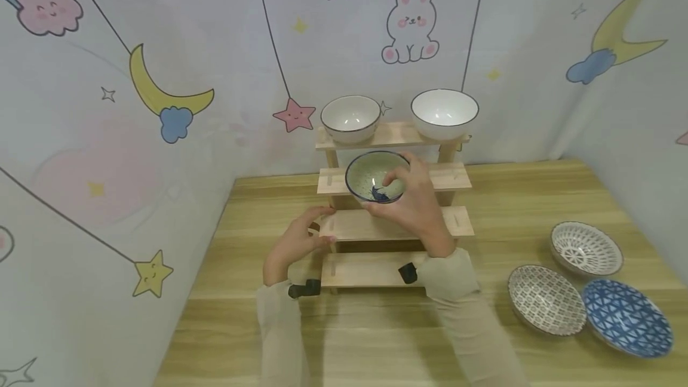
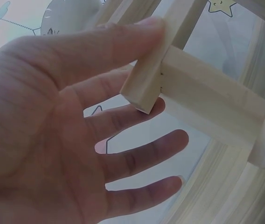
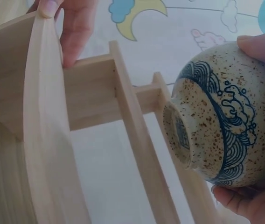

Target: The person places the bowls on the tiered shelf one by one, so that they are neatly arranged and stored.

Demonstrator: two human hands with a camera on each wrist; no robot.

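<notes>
My right hand (image 1: 416, 199) grips a green speckled bowl (image 1: 371, 171) by its rim, thumb on the near side and fingers at the far right. The bowl is held over the second tier from the top of a wooden stepped rack (image 1: 371, 224). Seen from the right wrist, the bowl (image 3: 233, 116) is tilted, showing its foot and blue wave and cloud pattern outside. At the rack's left side, my left hand (image 1: 301, 236) holds the end of the third board, its thumb (image 2: 118, 44) on the board and the fingers spread on the other side.
Two white bowls with dark rims, one left (image 1: 350, 117) and one right (image 1: 445, 113), stand on the top tier. On the table (image 1: 242, 339) at right lie a grey-patterned bowl (image 1: 547, 300), a white-and-grey bowl (image 1: 586, 248) and a blue patterned bowl (image 1: 626, 318). A printed wall covering (image 1: 344, 34) rises close behind.
</notes>
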